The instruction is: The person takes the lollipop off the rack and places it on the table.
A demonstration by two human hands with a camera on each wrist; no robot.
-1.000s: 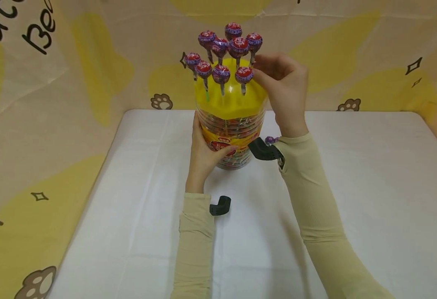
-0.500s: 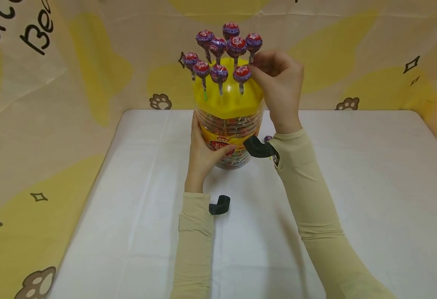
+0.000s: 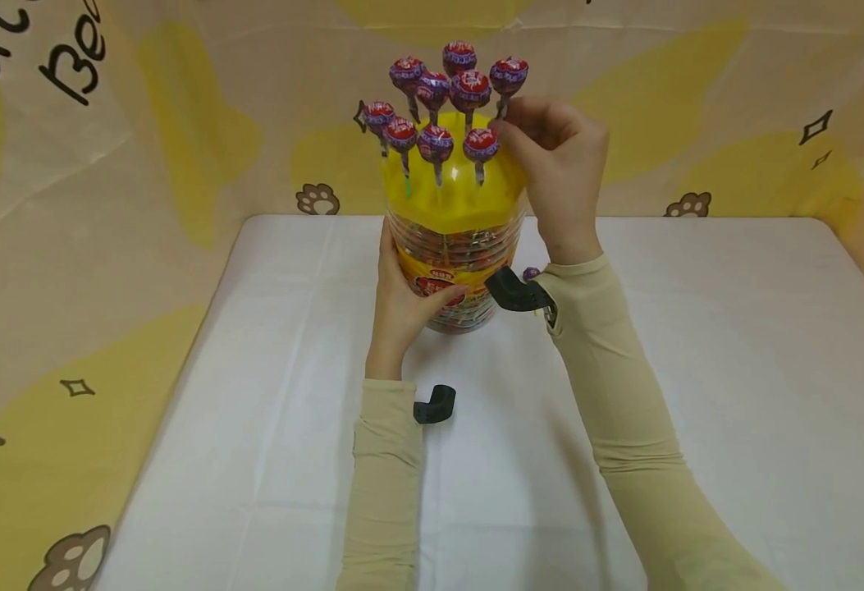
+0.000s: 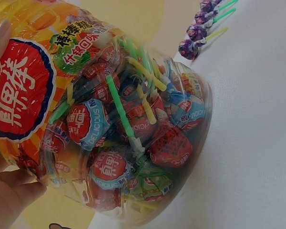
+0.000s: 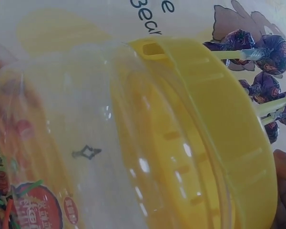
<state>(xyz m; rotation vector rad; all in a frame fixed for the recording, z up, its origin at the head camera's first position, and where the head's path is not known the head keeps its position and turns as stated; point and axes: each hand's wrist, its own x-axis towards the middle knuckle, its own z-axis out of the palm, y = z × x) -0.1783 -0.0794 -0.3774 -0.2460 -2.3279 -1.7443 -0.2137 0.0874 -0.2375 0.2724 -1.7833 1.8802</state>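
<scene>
A clear plastic candy jar (image 3: 455, 243) with a yellow lid (image 3: 446, 201) stands on the table, a yellow label round its middle. Several purple-and-red wrapped lollipops (image 3: 436, 144) stick up from the lid. My left hand (image 3: 405, 320) grips the jar's left side, thumb across the front. At the lid's right edge, the fingertips of my right hand (image 3: 564, 180) pinch a lollipop (image 3: 509, 75) just under its wrapped head; the fingers hide its stick. In the left wrist view, mixed lollipops (image 4: 109, 167) fill the jar's lower part.
A row of purple lollipops (image 4: 197, 32) with green and yellow sticks lies on the white table (image 4: 248, 124), to the jar's right. In the head view, one lollipop (image 3: 531, 273) shows behind the black wrist mount (image 3: 514, 290). A patterned yellow cloth (image 3: 668, 107) hangs behind.
Over the last half second my right hand has shifted slightly right, and the lollipop it pinches has risen a little and moved right. My left hand stays on the jar.
</scene>
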